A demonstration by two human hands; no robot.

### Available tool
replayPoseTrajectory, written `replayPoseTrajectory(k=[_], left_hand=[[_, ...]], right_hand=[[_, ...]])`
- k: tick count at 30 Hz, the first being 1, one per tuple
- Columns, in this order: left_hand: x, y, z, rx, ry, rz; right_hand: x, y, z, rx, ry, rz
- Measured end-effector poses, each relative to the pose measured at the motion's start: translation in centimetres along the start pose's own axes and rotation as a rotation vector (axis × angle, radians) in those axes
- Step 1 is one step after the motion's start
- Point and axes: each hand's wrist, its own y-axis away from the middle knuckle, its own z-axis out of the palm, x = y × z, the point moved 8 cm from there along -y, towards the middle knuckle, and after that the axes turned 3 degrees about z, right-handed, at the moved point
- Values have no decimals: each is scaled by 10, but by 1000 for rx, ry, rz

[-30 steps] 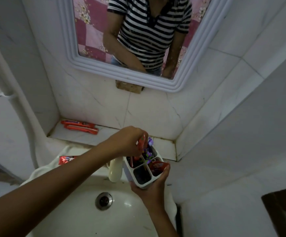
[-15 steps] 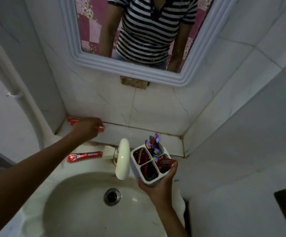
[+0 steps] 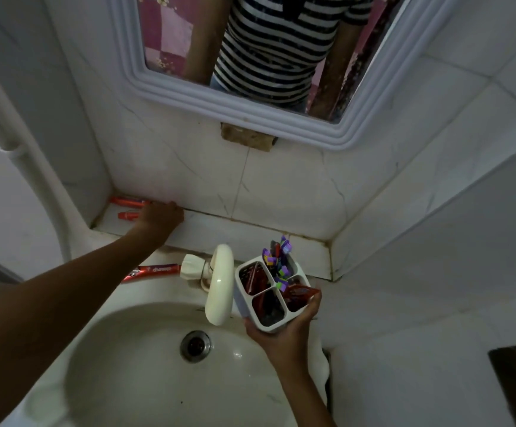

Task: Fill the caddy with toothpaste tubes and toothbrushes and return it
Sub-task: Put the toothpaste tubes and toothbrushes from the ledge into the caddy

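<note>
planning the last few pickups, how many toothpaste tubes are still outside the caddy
3: two on the ledge by the left hand, far tube and near tube; one on the sink rim beside the tap.

White four-compartment caddy [image 3: 269,298] holds red tubes [image 3: 255,280] and toothbrushes [image 3: 276,260].

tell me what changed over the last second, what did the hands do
The left hand left the white four-compartment caddy and reached out left to the tiled ledge, where it now covers the two red toothpaste tubes; whether its fingers grip one is hidden. The right hand kept holding the caddy over the white sink, and the third red tube stayed beside the tap.
</note>
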Motion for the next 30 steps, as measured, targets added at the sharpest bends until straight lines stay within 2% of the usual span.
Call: replayPoseTrajectory(k=[2,4,9,13,15,21,23,26,30], left_hand=[[-11,6,-5,63,0,-44],[-12,10,-5,106,-35,-5],[-13,17,-4,73,-113,76],[4,22,0,60,-111,207],[10,26,-15,163,37,191],[2,76,-131,752,978,34],[5,97,-174,868,1179,39],[34,109,-227,807,1332,196],[95,98,-245,503,1345,409]], right_hand=[[-2,2,0,12,0,9],[-4,5,0,10,-9,18],[-3,9,-2,32,-19,20],[-3,7,-2,30,-33,12],[-1,6,-1,31,-25,21],[0,4,-2,39,-38,15],[2,2,-2,42,-32,29],[2,0,-1,32,-28,31],[-2,-1,-2,37,-54,21]])
